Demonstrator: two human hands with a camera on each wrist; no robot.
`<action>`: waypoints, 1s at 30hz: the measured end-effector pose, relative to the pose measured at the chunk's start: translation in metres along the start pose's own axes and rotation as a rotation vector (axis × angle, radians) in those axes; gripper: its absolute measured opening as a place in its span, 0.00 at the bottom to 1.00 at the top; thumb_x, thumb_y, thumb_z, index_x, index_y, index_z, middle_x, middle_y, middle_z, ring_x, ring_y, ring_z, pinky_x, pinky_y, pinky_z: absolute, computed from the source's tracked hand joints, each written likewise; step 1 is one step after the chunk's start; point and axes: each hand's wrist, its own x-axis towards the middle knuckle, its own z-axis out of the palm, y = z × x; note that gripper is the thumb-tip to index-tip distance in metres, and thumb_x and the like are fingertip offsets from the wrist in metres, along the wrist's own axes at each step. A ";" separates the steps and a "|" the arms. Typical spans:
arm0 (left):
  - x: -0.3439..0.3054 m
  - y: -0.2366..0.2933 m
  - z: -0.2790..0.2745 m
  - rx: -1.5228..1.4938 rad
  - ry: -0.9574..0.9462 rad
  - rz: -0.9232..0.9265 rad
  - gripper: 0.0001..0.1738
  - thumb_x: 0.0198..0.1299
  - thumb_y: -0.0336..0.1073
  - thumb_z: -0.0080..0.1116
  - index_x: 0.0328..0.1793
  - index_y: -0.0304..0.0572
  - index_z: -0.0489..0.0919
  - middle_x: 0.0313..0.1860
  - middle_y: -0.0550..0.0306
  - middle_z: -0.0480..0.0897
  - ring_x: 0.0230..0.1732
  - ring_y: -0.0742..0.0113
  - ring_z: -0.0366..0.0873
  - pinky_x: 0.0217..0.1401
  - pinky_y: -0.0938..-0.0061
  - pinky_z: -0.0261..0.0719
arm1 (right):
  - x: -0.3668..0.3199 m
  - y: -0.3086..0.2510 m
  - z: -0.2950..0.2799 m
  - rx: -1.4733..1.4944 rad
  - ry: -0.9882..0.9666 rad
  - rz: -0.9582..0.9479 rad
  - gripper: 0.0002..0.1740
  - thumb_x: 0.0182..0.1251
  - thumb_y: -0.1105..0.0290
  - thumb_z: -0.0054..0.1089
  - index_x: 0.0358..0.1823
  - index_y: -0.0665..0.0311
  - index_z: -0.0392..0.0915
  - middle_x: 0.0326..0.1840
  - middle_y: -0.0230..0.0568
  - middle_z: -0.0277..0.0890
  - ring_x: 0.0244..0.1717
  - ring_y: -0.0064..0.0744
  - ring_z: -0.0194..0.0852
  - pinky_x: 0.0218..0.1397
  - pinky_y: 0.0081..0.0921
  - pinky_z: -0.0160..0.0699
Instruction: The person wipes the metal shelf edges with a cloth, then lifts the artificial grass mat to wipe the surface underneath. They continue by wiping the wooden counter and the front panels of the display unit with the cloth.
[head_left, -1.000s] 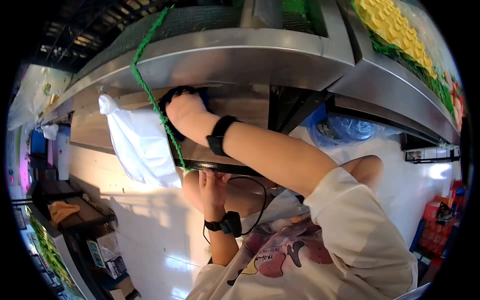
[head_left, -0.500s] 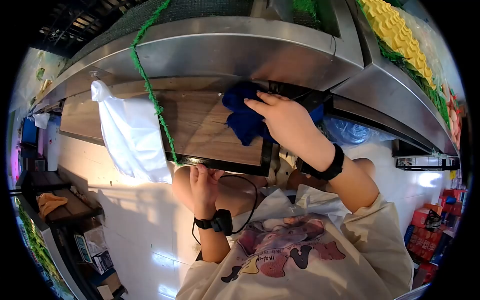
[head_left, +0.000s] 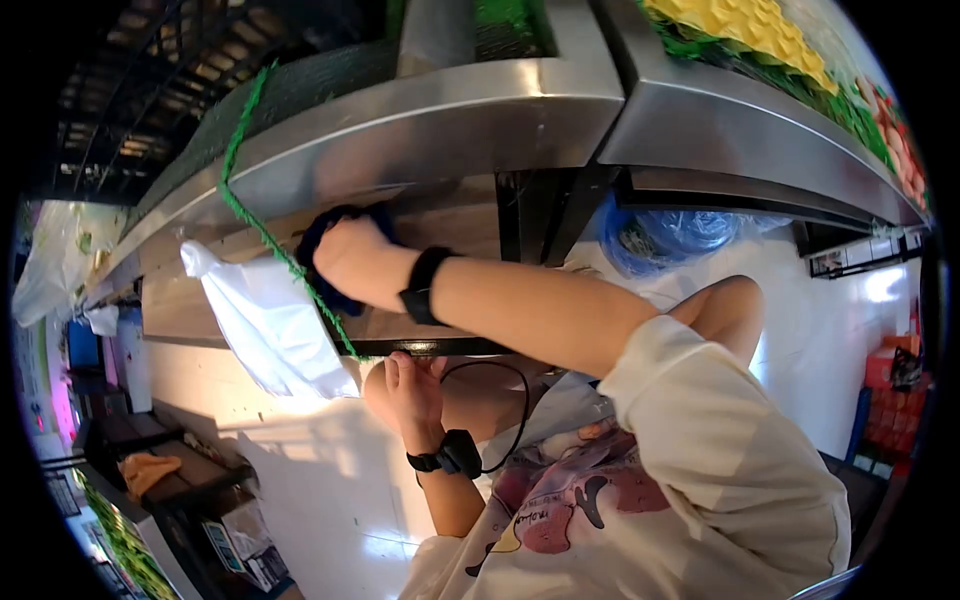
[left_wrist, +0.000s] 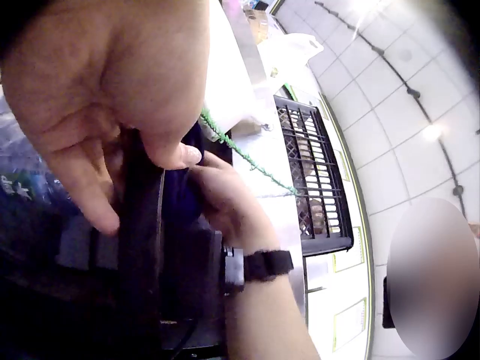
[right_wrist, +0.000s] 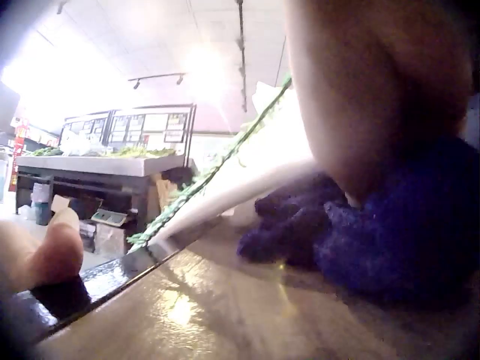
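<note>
A dark blue cloth point(right_wrist: 397, 232) lies bunched on the wood-grain shelf point(right_wrist: 195, 315) under the metal counter. My right hand point(head_left: 345, 255) holds it from above at the shelf's left part, its fingers largely hidden in the head view. My left hand point(head_left: 412, 395) grips the shelf's black front edge point(head_left: 440, 347), thumb on one side and fingers on the other in the left wrist view. Just left of the cloth, a green tinsel cord point(head_left: 255, 222) slants down across the shelf to that edge. A white plastic bag point(head_left: 270, 325) hangs beside the cord.
The metal counter rim point(head_left: 400, 130) runs low above the right arm. Black legs point(head_left: 545, 215) stand at the shelf's right end, with a blue plastic bag point(head_left: 670, 235) beyond. A black crate point(head_left: 130, 110) sits on top at the left.
My right hand swept the cloth right to the shelf's end, then back left near the tinsel cord. My left hand stayed on the front edge.
</note>
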 end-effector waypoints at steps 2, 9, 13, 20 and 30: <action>0.000 0.001 0.003 0.011 0.011 -0.010 0.14 0.68 0.45 0.55 0.45 0.42 0.75 0.34 0.61 0.77 0.35 0.68 0.76 0.43 0.66 0.82 | 0.008 -0.011 0.001 -0.028 0.040 0.056 0.16 0.47 0.73 0.69 0.40 0.65 0.85 0.43 0.46 0.83 0.51 0.49 0.79 0.41 0.43 0.80; -0.005 0.004 0.009 0.013 0.005 0.003 0.13 0.68 0.45 0.55 0.46 0.43 0.75 0.34 0.63 0.76 0.36 0.69 0.76 0.45 0.66 0.82 | -0.055 0.054 -0.009 0.056 0.053 0.098 0.13 0.62 0.69 0.51 0.47 0.54 0.80 0.41 0.43 0.80 0.43 0.46 0.82 0.44 0.38 0.82; -0.002 0.003 0.009 -0.017 -0.017 0.013 0.13 0.69 0.44 0.54 0.46 0.43 0.76 0.33 0.62 0.77 0.36 0.69 0.76 0.44 0.67 0.82 | -0.123 0.076 -0.033 -0.002 0.075 0.244 0.22 0.61 0.71 0.52 0.59 0.54 0.76 0.58 0.55 0.75 0.48 0.50 0.81 0.48 0.37 0.82; 0.000 0.004 0.009 0.003 0.033 0.037 0.13 0.69 0.44 0.54 0.44 0.42 0.76 0.31 0.62 0.77 0.32 0.69 0.76 0.40 0.67 0.81 | -0.163 0.084 -0.032 0.085 0.221 0.291 0.25 0.57 0.74 0.55 0.58 0.53 0.77 0.57 0.53 0.76 0.47 0.48 0.81 0.48 0.35 0.82; -0.003 0.004 0.014 -0.026 0.015 0.120 0.12 0.68 0.42 0.56 0.41 0.40 0.75 0.29 0.61 0.76 0.31 0.69 0.76 0.38 0.69 0.81 | -0.160 0.084 -0.031 0.105 0.329 0.241 0.25 0.55 0.77 0.52 0.57 0.58 0.78 0.52 0.53 0.79 0.43 0.49 0.81 0.44 0.37 0.82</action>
